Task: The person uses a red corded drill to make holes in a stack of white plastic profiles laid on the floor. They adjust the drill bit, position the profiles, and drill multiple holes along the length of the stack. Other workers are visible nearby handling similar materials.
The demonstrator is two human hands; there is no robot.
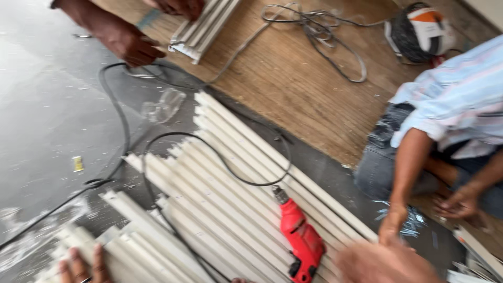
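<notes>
From the head camera, the left hand (78, 266) lies at the bottom edge with its fingers spread flat on the near ends of a stack of white plastic strips (225, 204). The strips lie side by side on the grey floor (47, 115), too many and too blurred to count exactly. The right hand (385, 262) is a blur at the lower edge, just beside the strips' far end; whether it is wide or closed cannot be told. One red drill (301, 238) rests on the strips, its black cord (209, 152) looping over them. A second, smaller bundle of strips (201, 26) lies on the wooden board (314, 94), touched by another person's hand (128, 44). A seated co-worker's two hands (456, 202) work at the right.
</notes>
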